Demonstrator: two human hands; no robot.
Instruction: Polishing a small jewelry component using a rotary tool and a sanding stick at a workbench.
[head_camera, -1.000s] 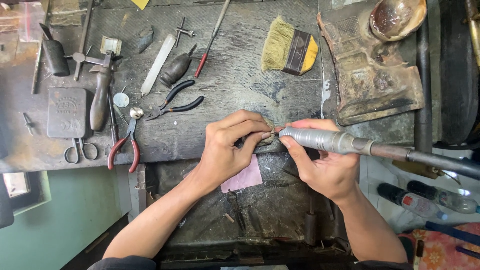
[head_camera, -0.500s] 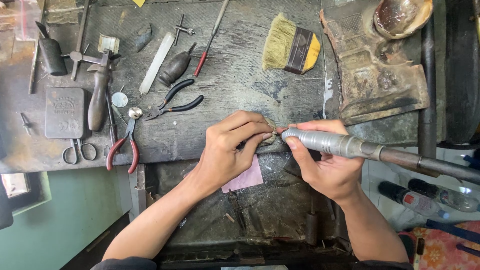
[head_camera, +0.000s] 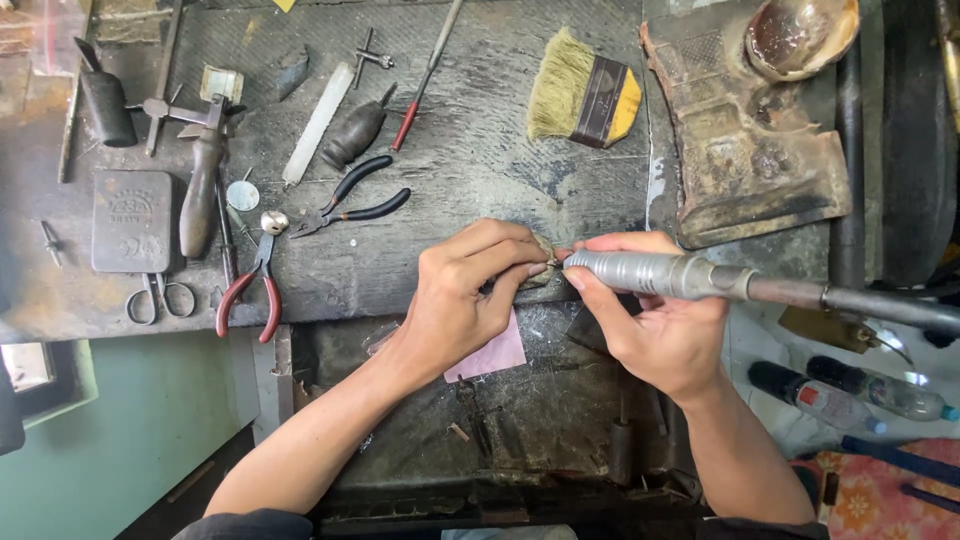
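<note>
My right hand (head_camera: 655, 325) grips a grey metal rotary handpiece (head_camera: 660, 274) like a pen, its hose running off to the right. The tool's tip points left at a small piece pinched in the fingertips of my left hand (head_camera: 470, 290). That piece is mostly hidden by my fingers, so I cannot tell what it is. Both hands meet at the front edge of a dark, worn workbench (head_camera: 480, 170). A pink scrap of paper (head_camera: 490, 355) lies just below my left hand.
On the bench lie black-handled pliers (head_camera: 350, 205), red-handled pliers (head_camera: 250, 285), small scissors (head_camera: 158, 297), a wooden-handled tool (head_camera: 200, 190), a bristle brush (head_camera: 585, 95), a white stick (head_camera: 318, 122) and a worn metal block (head_camera: 755, 150). Plastic bottles (head_camera: 850, 395) lie low right.
The handpiece and my right hand have shifted slightly right and down. My left hand keeps its pinch in nearly the same spot.
</note>
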